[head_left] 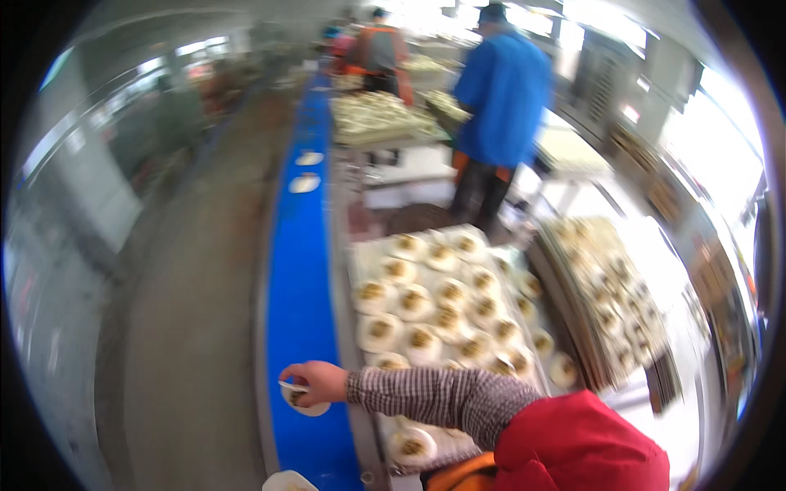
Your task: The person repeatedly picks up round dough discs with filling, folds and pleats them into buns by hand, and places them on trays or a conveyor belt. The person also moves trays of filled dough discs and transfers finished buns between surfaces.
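My right hand [319, 384], closed, reaches left across the tray to the blue conveyor belt [307, 286]. Its fingertips pinch the edge of a round dough wrapper [314, 411] that carries a dark filling, partly hidden under the hand. The arm wears a checkered sleeve, with red cloth at the upper arm. A pale dough round [288, 481] lies nearer on the belt, cut off by the lower edge. Beneath and beyond my forearm, the tray [354, 254] holds several dough rounds [416, 303] topped with brownish filling. My left hand is out of sight.
Further along the belt lie two dough rounds [304, 183]. On the right, a stack of trays [565, 311] bears more filled rounds. A co-worker in blue [506, 98] stands beyond my tray, with others farther back. A grey floor strip [196, 327] runs left of the belt.
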`<state>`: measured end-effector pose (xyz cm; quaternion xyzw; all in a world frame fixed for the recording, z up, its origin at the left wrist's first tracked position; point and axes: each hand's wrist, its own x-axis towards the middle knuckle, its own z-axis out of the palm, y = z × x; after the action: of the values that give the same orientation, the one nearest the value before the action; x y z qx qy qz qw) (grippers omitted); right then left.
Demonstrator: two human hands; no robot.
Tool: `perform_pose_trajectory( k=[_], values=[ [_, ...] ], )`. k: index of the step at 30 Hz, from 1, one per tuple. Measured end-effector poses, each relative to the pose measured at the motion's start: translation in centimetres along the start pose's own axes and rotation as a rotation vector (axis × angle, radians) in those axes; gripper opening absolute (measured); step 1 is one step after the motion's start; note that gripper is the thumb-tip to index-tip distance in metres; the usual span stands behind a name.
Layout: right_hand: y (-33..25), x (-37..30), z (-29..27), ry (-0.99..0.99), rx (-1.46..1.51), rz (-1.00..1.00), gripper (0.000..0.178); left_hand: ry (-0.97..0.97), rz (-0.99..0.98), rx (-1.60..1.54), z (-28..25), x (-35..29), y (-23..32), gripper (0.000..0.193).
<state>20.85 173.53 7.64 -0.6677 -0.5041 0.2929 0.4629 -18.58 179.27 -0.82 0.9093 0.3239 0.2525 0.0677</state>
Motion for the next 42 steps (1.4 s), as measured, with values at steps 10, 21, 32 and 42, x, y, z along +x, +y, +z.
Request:
perform_pose_trajectory(
  k=[10,21,32,42],
  values=[
    [-2.9,-48.7,-23.2,1.175,0.119,0.398,0.052,-0.845,-0.841,-1.800,6.2,9.6,29.4,0.054],
    [6.7,-88.6,-30.3,1.527,0.494,0.496,0.046,-1.625,-0.364,-1.690,10.0,-4.9,74.1,0.048],
    [5.2,-87.0,-34.2,1.132,0.337,0.340,0.024,-1.974,-0.453,-1.473,10.7,-11.4,88.1,0.034],
    [3.0,-83.8,-35.1,1.079,-0.142,0.477,0.012,-1.680,0.283,-1.138,11.8,-10.8,90.4,0.030]
  ],
)
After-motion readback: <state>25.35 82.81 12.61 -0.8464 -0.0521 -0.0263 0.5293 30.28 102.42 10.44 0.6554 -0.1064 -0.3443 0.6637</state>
